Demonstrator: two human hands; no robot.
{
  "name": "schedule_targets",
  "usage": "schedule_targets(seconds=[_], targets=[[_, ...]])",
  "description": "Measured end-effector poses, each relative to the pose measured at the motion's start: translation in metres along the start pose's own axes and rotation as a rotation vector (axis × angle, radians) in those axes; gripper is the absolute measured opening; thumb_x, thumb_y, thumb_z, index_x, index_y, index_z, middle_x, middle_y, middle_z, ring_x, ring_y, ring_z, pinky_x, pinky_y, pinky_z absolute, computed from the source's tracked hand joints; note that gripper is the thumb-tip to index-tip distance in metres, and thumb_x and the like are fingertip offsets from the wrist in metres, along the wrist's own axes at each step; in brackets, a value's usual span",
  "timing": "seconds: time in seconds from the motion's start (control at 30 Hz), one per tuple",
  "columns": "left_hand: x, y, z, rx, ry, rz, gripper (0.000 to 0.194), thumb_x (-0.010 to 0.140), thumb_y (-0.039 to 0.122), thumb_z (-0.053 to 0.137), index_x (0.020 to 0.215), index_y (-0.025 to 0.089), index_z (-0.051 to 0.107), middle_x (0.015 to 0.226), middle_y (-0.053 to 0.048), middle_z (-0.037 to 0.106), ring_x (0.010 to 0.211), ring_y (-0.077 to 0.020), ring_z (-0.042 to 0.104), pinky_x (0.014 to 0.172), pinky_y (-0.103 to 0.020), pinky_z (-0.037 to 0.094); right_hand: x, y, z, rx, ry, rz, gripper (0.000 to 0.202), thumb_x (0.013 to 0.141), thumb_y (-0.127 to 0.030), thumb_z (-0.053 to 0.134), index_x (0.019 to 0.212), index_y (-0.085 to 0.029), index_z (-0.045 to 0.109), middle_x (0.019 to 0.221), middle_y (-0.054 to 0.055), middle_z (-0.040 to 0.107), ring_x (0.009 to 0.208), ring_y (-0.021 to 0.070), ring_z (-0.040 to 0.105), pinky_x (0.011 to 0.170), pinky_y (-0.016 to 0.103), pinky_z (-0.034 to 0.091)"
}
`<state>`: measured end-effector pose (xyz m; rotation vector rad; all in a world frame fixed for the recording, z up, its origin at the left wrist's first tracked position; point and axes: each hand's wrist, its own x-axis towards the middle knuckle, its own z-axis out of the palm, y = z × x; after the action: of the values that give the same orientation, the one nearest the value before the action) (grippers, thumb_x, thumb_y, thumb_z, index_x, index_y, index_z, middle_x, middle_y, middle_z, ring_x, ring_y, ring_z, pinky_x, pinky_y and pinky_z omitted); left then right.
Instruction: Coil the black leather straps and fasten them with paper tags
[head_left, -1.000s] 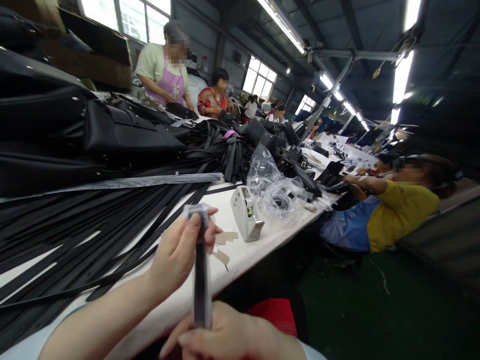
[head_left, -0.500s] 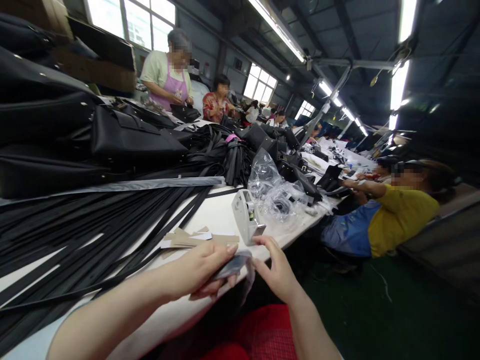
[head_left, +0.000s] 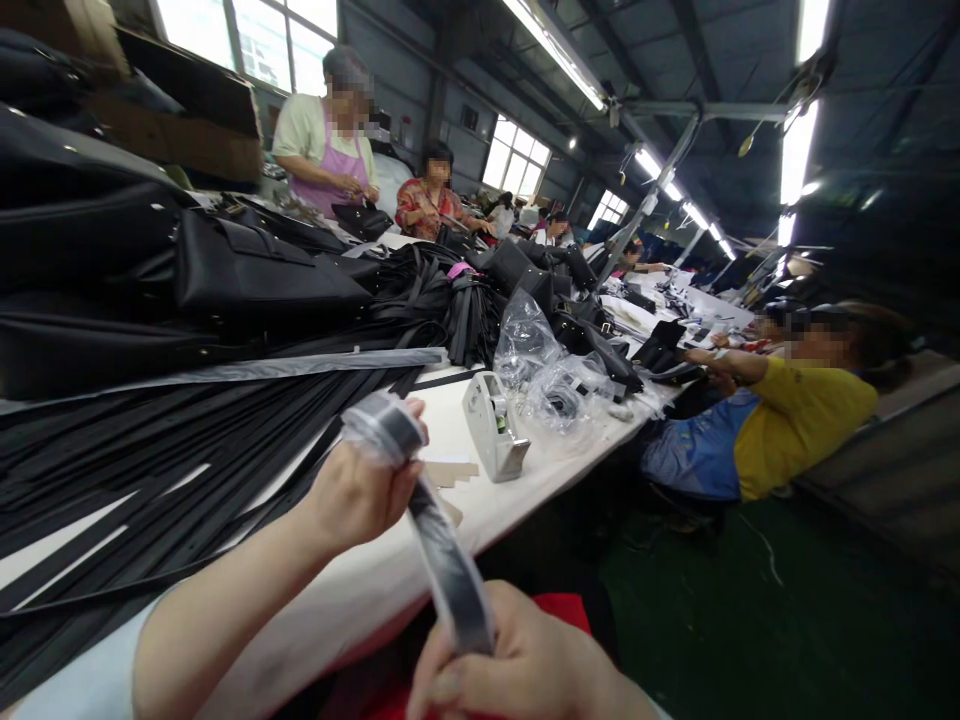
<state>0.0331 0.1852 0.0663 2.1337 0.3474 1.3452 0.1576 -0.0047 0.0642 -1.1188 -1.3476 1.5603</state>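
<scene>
A black strap (head_left: 448,562) covered in clear plastic film stretches between my two hands. My left hand (head_left: 360,497) is closed around its upper part, where a loop of it curls over the fingers above the table edge. Lower down, near my lap, my right hand (head_left: 521,655) pinches the other end between thumb and fingers. A grey tape dispenser (head_left: 491,435) stands on the white table (head_left: 375,590), to the right of my left hand. Tan paper strips (head_left: 454,474) lie beside the dispenser, partly hidden behind my left hand and the strap.
Long black straps (head_left: 172,470) cover the left of the table. Black bags (head_left: 262,270) are piled behind them. Crumpled clear plastic bags (head_left: 559,385) lie beyond the dispenser. A person in a yellow top (head_left: 806,425) sits at right; other people work across the table.
My left hand has risen with the plastic-covered strap, which now shows as a loop and a long length. My right hand has moved down toward me and closed on its lower end.
</scene>
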Motion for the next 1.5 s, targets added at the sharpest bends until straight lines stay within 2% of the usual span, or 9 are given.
schedule_targets(seconds=[0.13, 0.3, 0.47, 0.57, 0.8, 1.07, 1.2, 1.3, 1.5], targets=[[0.005, 0.009, 0.001, 0.181, -0.522, 0.068, 0.039, 0.085, 0.055, 0.047, 0.074, 0.019, 0.060, 0.066, -0.007, 0.059, 0.064, -0.0232, 0.055, 0.065, -0.034, 0.043, -0.021, -0.016, -0.043, 0.166, 0.367, -0.213, 0.045, 0.084, -0.055, 0.060, 0.073, -0.012, 0.069, 0.044, -0.002, 0.050, 0.034, 0.0068, 0.039, 0.040, 0.021, 0.033], [0.012, 0.040, -0.007, -0.401, -0.904, -0.464, 0.056, 0.094, 0.056, 0.030, 0.071, 0.017, 0.063, 0.047, 0.001, 0.048, 0.039, -0.0117, 0.041, 0.045, -0.024, 0.032, -0.008, -0.010, -0.083, -0.254, 0.642, -0.089, 0.045, 0.089, -0.055, 0.054, 0.079, -0.013, 0.067, 0.063, 0.003, 0.062, 0.062, 0.0141, 0.057, 0.065, 0.027, 0.046], [0.012, 0.029, -0.013, -1.118, -0.629, -0.939, 0.064, 0.090, 0.063, 0.034, 0.066, 0.013, 0.066, 0.029, 0.008, 0.025, 0.025, -0.0073, 0.028, 0.040, -0.022, 0.039, 0.002, 0.007, -0.066, -0.137, 0.455, -0.053, 0.063, 0.096, -0.060, 0.029, 0.098, -0.010, 0.068, 0.083, 0.010, 0.068, 0.079, 0.0190, 0.062, 0.079, 0.034, 0.047], [0.020, 0.021, -0.020, -1.310, -0.468, -1.028, 0.061, 0.093, 0.057, 0.034, 0.070, 0.011, 0.068, 0.031, 0.007, 0.023, 0.030, -0.0112, 0.043, 0.033, -0.016, 0.030, 0.006, 0.012, -0.062, -0.032, 0.430, -0.077, 0.052, 0.088, -0.059, 0.051, 0.107, -0.011, 0.063, 0.082, 0.007, 0.066, 0.074, 0.0176, 0.060, 0.070, 0.030, 0.047], [0.044, 0.028, -0.038, -1.437, 0.043, -0.893, 0.055, 0.101, 0.034, 0.023, 0.092, 0.001, 0.066, 0.052, 0.002, 0.044, 0.040, -0.0066, 0.042, 0.064, -0.024, 0.054, 0.027, 0.023, -0.062, -0.300, 0.632, 0.018, 0.038, 0.081, -0.043, 0.067, 0.108, -0.016, 0.061, 0.081, 0.001, 0.062, 0.074, 0.0147, 0.056, 0.072, 0.026, 0.045], [0.027, 0.009, -0.017, -0.742, 0.183, -0.447, 0.040, 0.094, 0.049, 0.042, 0.104, 0.015, 0.060, 0.077, -0.004, 0.058, 0.071, -0.0182, 0.057, 0.085, -0.037, 0.049, 0.034, 0.012, -0.016, -0.183, -0.073, 0.099, 0.049, 0.093, -0.054, 0.045, 0.106, -0.014, 0.070, 0.065, -0.001, 0.056, 0.055, 0.0071, 0.046, 0.053, 0.019, 0.037], [0.010, 0.004, -0.001, 0.047, -0.199, -0.107, 0.046, 0.082, 0.061, 0.050, 0.083, 0.016, 0.062, 0.078, -0.011, 0.060, 0.079, -0.0280, 0.057, 0.080, -0.042, 0.046, 0.014, -0.013, -0.019, 0.062, -0.001, -0.022, 0.046, 0.088, -0.053, 0.055, 0.100, -0.011, 0.072, 0.059, 0.001, 0.056, 0.048, 0.0071, 0.047, 0.048, 0.019, 0.036], [0.010, 0.014, 0.001, 0.166, -0.574, -0.063, 0.042, 0.080, 0.059, 0.053, 0.075, 0.018, 0.061, 0.067, -0.007, 0.059, 0.063, -0.0233, 0.054, 0.063, -0.034, 0.044, 0.004, -0.017, -0.044, 0.104, 0.243, -0.124, 0.049, 0.084, -0.057, 0.058, 0.083, -0.010, 0.072, 0.054, 0.001, 0.056, 0.042, 0.0075, 0.045, 0.044, 0.021, 0.033], [0.021, 0.017, -0.008, -0.472, -0.920, -0.694, 0.056, 0.089, 0.064, 0.038, 0.073, 0.017, 0.064, 0.041, 0.003, 0.044, 0.031, -0.0110, 0.036, 0.036, -0.022, 0.025, 0.010, 0.001, -0.082, -0.439, 0.466, 0.022, 0.033, 0.086, -0.045, 0.060, 0.092, -0.014, 0.069, 0.077, 0.004, 0.066, 0.073, 0.0167, 0.061, 0.071, 0.029, 0.047]])
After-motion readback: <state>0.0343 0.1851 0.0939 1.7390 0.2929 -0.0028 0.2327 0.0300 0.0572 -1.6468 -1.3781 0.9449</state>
